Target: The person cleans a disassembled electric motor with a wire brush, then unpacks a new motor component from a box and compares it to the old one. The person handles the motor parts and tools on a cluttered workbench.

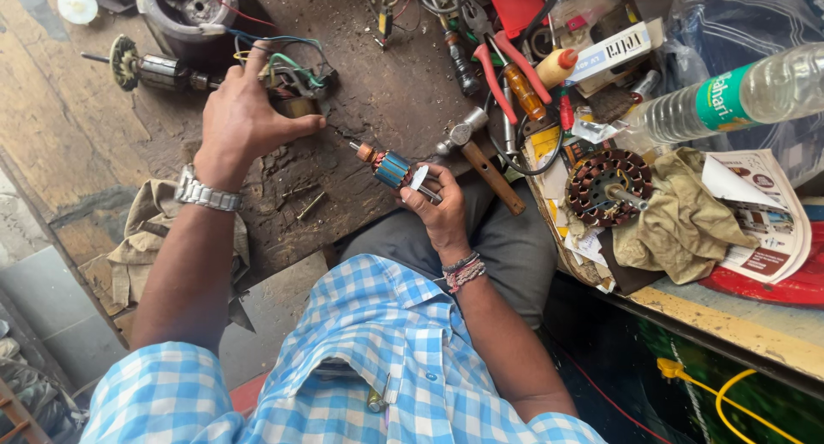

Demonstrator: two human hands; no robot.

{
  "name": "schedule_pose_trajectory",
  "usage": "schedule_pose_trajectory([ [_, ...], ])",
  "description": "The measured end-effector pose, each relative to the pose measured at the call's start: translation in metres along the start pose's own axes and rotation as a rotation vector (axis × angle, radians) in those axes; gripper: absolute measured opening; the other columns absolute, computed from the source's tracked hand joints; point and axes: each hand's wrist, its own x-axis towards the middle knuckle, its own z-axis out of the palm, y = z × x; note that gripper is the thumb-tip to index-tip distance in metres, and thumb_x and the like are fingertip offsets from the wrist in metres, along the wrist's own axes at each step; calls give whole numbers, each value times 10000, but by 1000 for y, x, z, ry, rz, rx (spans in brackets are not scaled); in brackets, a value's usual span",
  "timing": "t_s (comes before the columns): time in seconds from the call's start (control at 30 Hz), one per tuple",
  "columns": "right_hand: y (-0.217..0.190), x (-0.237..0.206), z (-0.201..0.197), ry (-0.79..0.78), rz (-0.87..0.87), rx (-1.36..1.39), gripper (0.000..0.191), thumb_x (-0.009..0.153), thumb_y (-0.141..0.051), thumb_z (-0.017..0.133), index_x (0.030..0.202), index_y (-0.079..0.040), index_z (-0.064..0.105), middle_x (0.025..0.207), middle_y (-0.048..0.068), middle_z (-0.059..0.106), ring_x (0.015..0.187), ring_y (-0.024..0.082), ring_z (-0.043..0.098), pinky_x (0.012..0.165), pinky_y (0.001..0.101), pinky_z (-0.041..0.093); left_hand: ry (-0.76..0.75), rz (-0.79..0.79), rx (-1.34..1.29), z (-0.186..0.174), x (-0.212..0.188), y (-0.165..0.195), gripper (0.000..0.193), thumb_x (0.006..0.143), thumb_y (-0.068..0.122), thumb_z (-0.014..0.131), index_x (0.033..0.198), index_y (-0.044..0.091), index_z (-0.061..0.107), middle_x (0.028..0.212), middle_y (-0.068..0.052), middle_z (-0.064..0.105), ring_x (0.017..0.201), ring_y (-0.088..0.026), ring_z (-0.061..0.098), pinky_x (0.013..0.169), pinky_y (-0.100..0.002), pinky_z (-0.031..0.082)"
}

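Observation:
My right hand (439,205) grips a small motor armature (388,166) with a blue band and a copper end, held over my lap beside the wooden bench. My left hand (243,118), with a metal watch on its wrist, rests on a bundle of coloured wires (287,66) and a small part on the dark bench top; the fingers are curled on it. A second armature with a fan disc (146,68) lies to the left of that hand.
A hammer (485,163) lies by my right hand. Red-handled pliers (502,62), an orange screwdriver (524,90), a copper-wound stator (608,185), a rag (682,221), a plastic bottle (738,92) and papers crowd the right. A round motor housing (184,6) sits top left.

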Motion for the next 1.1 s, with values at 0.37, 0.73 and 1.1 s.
schedule_pose_trajectory([
  [0.37,-8,8,10,57,-166,-581,609,849,-363,815,1268,23,601,1037,164,767,921,203,784,757,309,653,-39,-30,155,4,14,20,1278,591,794,849,1564,113,376,1098,-251,645,868,-395,706,647,-466,576],
  [0.73,-20,8,24,-55,-328,-1093,747,771,-441,880,1345,-57,596,1037,192,719,900,314,726,769,437,585,-63,-79,154,-3,11,28,1369,613,823,823,1609,62,271,1130,-252,641,895,-388,710,647,-457,586],
  [1.1,-6,-4,18,-73,-547,-1168,974,746,-439,903,1510,-74,419,1430,126,548,1263,310,535,1093,463,439,-82,-42,-71,-16,-25,11,1338,677,635,917,1644,44,206,1271,-286,582,1109,-433,647,898,-499,554],
])
